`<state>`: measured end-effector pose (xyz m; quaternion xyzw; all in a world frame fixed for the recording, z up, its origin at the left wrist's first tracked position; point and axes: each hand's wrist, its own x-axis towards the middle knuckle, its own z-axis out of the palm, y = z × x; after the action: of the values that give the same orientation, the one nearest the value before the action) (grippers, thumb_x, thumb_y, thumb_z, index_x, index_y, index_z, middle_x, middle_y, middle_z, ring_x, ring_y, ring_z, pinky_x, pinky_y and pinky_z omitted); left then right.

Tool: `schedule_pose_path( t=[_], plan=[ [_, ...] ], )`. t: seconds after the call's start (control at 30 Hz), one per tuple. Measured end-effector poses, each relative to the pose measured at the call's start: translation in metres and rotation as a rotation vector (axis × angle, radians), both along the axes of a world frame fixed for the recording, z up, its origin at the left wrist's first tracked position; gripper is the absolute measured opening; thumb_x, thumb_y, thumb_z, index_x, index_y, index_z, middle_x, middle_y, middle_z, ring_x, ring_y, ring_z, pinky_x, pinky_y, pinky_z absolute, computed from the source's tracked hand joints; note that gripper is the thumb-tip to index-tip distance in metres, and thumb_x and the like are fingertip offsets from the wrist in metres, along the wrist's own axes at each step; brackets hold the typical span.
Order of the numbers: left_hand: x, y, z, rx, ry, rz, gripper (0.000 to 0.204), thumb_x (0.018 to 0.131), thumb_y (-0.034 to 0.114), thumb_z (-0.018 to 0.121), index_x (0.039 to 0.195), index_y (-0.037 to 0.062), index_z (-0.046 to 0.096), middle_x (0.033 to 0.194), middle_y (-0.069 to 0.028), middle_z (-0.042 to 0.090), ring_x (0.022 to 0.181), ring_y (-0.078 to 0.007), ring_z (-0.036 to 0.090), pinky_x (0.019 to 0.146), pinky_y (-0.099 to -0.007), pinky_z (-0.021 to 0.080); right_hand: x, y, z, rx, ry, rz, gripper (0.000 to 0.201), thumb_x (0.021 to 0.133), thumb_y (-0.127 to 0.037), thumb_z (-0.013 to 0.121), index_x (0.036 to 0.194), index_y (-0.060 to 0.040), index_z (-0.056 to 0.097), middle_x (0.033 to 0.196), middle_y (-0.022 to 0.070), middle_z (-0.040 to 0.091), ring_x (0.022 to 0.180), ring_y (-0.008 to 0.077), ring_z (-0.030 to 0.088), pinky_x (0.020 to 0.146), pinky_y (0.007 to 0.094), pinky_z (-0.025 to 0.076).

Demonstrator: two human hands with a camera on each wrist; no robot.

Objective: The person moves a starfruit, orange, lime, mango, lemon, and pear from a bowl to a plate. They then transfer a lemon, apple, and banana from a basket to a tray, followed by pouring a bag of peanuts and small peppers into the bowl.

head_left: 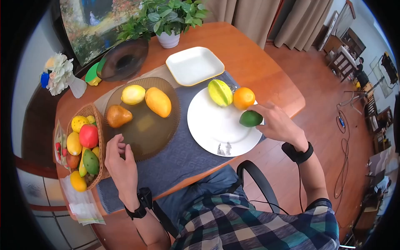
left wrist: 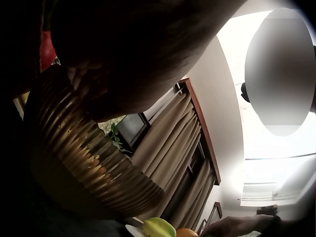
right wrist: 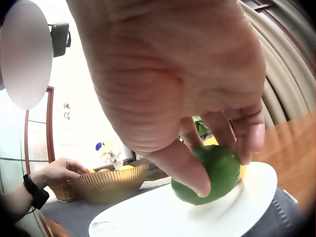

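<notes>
My right hand (head_left: 278,124) pinches a green lime (head_left: 251,118) between thumb and fingers at the right side of a white plate (head_left: 208,135). In the right wrist view the lime (right wrist: 217,175) is low over the plate. Beside it on the plate are an orange (head_left: 244,98) and a yellow-green star fruit (head_left: 220,93). My left hand (head_left: 121,162), loosely curled with nothing in it, is at the near left rim of a brown ribbed glass bowl (head_left: 143,143). That bowl contains a lemon (head_left: 133,95), a mango (head_left: 158,102) and a brown pear (head_left: 119,116).
A wicker basket (head_left: 100,137) heaped with assorted fruit stands left of the glass bowl. Behind the plate is a white rectangular dish (head_left: 195,64). Farther back are a dark bowl (head_left: 125,60), a potted plant (head_left: 168,39) and a flower vase (head_left: 77,86). A blue-grey cloth (head_left: 175,166) lies underneath.
</notes>
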<state>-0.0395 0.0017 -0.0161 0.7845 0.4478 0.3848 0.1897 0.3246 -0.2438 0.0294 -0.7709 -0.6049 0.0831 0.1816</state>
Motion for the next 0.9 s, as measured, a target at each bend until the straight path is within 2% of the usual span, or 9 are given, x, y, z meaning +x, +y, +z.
schedule_pose_path(
  t=[0.23, 0.6, 0.77, 0.83, 0.9],
  plan=[
    [0.002, -0.002, 0.001, -0.004, 0.014, 0.03, 0.036, 0.093, -0.011, 0.068, 0.128, -0.0022, 0.068, 0.101, -0.0126, 0.068, 0.083, -0.0227, 0.064, 0.08, -0.0377, 0.055, 0.005, 0.002, -0.011, 0.017, -0.033, -0.055, 0.052, 0.076, 0.011, 0.064, 0.126, 0.0024, 0.068, 0.104, 0.0261, 0.075, 0.102, 0.0467, 0.067, 0.093, 0.0519, 0.055],
    [0.003, -0.003, 0.001, -0.006, 0.023, 0.028, 0.036, 0.093, -0.011, 0.068, 0.128, -0.0024, 0.068, 0.103, -0.0134, 0.069, 0.084, -0.0232, 0.065, 0.08, -0.0377, 0.056, 0.003, -0.001, -0.012, -0.018, -0.037, -0.127, 0.051, 0.079, 0.008, 0.066, 0.129, 0.0035, 0.065, 0.099, 0.0275, 0.074, 0.104, 0.047, 0.068, 0.09, 0.0537, 0.056],
    [0.0, -0.003, 0.0, -0.001, 0.015, 0.038, 0.035, 0.093, -0.01, 0.068, 0.127, -0.0024, 0.068, 0.103, -0.0135, 0.069, 0.086, -0.0236, 0.066, 0.08, -0.0374, 0.056, -0.007, -0.006, 0.007, -0.057, -0.109, -0.187, 0.052, 0.081, 0.005, 0.069, 0.133, 0.0016, 0.063, 0.099, 0.0265, 0.074, 0.102, 0.046, 0.069, 0.088, 0.054, 0.056],
    [0.0, -0.003, 0.0, -0.047, -0.025, 0.006, 0.034, 0.094, -0.01, 0.068, 0.127, -0.0021, 0.067, 0.108, -0.0143, 0.069, 0.089, -0.0254, 0.067, 0.081, -0.0379, 0.056, -0.016, -0.006, 0.022, 0.096, -0.221, -0.171, 0.047, 0.084, 0.002, 0.073, 0.13, -0.0003, 0.066, 0.105, 0.0258, 0.074, 0.097, 0.0456, 0.07, 0.086, 0.0535, 0.056],
    [-0.001, -0.001, -0.004, -0.032, -0.019, 0.006, 0.034, 0.094, -0.01, 0.068, 0.127, -0.0018, 0.067, 0.111, -0.0148, 0.069, 0.091, -0.0262, 0.068, 0.082, -0.0382, 0.056, -0.033, 0.003, 0.039, 0.113, -0.138, -0.122, 0.044, 0.085, 0.0, 0.074, 0.129, -0.0011, 0.067, 0.107, 0.0251, 0.074, 0.097, 0.0453, 0.07, 0.085, 0.0527, 0.057]
  ],
)
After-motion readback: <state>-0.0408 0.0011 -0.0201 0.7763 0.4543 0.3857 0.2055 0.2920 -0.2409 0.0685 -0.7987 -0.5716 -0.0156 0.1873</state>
